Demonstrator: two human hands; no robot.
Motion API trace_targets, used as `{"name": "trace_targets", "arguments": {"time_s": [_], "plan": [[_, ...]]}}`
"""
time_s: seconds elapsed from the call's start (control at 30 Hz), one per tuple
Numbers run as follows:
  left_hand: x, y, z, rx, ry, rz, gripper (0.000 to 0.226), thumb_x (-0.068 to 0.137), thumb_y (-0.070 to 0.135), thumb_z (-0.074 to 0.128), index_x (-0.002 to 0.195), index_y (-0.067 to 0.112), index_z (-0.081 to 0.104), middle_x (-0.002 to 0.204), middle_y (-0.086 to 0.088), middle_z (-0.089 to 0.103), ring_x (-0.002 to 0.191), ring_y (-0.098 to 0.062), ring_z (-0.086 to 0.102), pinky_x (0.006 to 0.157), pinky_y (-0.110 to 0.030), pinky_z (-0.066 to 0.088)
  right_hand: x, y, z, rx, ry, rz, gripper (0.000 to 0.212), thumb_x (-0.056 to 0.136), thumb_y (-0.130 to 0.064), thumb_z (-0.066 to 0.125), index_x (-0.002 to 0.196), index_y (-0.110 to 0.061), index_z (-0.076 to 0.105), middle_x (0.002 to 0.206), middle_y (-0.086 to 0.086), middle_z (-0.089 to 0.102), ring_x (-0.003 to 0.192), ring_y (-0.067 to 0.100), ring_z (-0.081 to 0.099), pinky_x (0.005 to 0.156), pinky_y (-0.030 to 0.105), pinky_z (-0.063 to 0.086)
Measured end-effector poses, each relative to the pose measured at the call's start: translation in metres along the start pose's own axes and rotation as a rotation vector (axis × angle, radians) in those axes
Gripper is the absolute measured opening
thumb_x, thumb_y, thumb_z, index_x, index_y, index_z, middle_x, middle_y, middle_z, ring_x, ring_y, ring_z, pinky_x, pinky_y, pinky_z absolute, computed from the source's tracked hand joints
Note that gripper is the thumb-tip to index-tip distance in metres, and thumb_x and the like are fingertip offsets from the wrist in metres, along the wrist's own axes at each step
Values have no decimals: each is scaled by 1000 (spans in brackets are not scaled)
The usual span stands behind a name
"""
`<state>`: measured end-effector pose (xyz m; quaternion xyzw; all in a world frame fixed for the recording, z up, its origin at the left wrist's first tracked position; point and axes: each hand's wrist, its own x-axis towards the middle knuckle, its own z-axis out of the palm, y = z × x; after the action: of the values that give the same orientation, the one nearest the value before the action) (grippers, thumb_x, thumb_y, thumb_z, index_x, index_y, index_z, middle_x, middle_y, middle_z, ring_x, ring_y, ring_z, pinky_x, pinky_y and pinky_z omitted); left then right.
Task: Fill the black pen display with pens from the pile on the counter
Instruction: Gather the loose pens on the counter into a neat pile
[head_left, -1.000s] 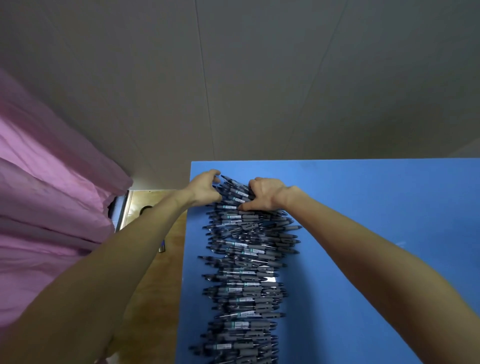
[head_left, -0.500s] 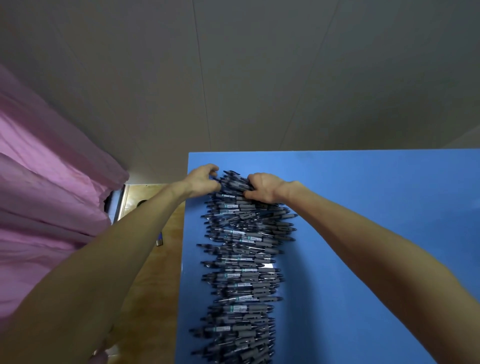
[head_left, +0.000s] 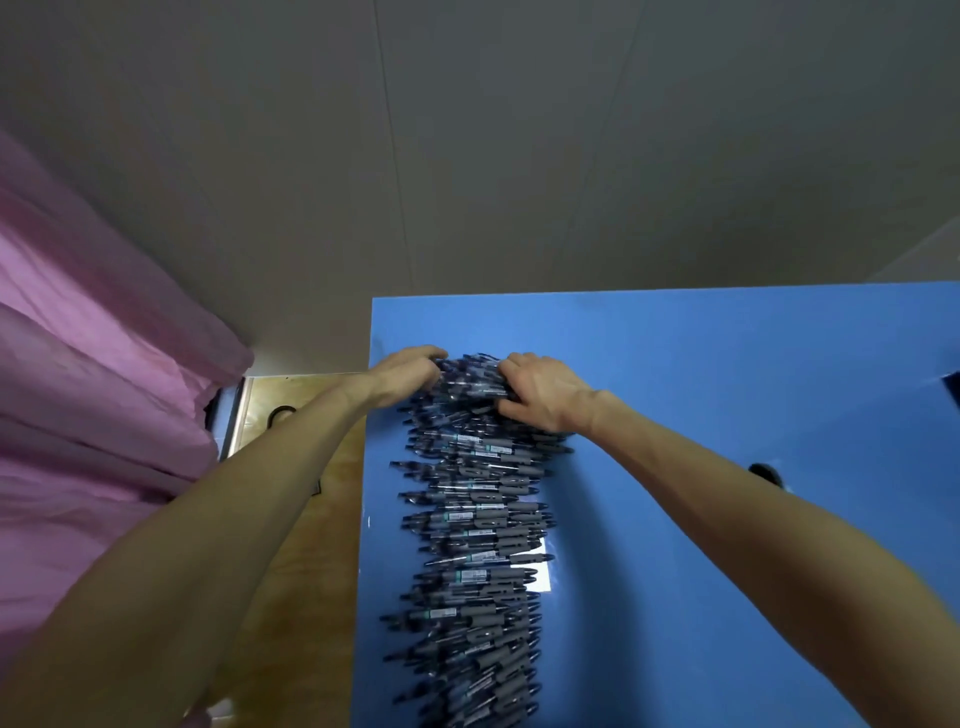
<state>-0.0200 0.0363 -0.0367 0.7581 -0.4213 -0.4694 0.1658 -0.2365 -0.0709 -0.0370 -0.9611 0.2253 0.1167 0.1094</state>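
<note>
A long pile of dark pens with grey grips runs down the blue counter, from its far part toward me. At the pile's far end, my left hand curls its fingers round the left side of a bunch of pens. My right hand grips the same bunch from the right, fingers dug into it. A dark shape is cut off at the right edge; I cannot tell whether it is the black pen display.
A pink curtain hangs on the left. Beside the counter's left edge lies a wooden surface with a metal-framed panel. A small dark object sits on the counter past my right forearm. A grey wall rises behind.
Both hands stay at the pile's far end and have closed tighter round the bunch. The view has tilted a little, so the counter's far edge sits higher.
</note>
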Motion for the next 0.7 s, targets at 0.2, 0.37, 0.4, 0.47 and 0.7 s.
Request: {"name": "trace_targets", "arguments": {"time_s": [0.2, 0.37, 0.4, 0.47, 0.7], "plan": [[-10, -14, 20, 89, 7, 39, 90, 77, 88, 40, 143, 29, 51, 148, 4, 49, 133, -19, 46, 116, -48, 36, -28, -17, 30, -93, 123, -83, 39, 97, -46, 51, 114, -12, 55, 114, 9, 57, 104, 29, 53, 96, 43, 42], [-21, -13, 27, 306, -12, 97, 108, 72, 90, 54, 160, 34, 27, 169, 3, 14, 155, -23, 14, 125, -51, 19, -46, -27, 44, -137, 240, -141, 48, 101, -54, 43, 126, -13, 54, 116, 5, 55, 102, 25, 52, 93, 41, 45], [-22, -14, 27, 350, -26, 91, 112, 69, 92, 54, 161, 36, 22, 170, 4, 7, 157, -21, 8, 125, -52, 16, -49, -29, 46, -148, 245, -153, 49, 102, -54, 42, 127, -13, 53, 115, 5, 54, 101, 25, 52, 93, 40, 45], [-23, -15, 28, 421, -51, 101, 123, 60, 98, 51, 161, 37, 18, 171, 6, -1, 157, -19, 0, 125, -55, 14, -54, -33, 51, -151, 250, -156, 50, 102, -53, 42, 130, -13, 53, 117, 5, 54, 102, 25, 52, 93, 41, 46], [-27, -22, 37, 466, -19, 151, 125, 65, 96, 53, 163, 35, 3, 170, 9, -9, 157, -17, -6, 125, -56, 15, -70, -38, 67, -118, 289, -143, 61, 102, -56, 41, 143, -12, 47, 136, 11, 51, 121, 30, 50, 103, 44, 44]]}}
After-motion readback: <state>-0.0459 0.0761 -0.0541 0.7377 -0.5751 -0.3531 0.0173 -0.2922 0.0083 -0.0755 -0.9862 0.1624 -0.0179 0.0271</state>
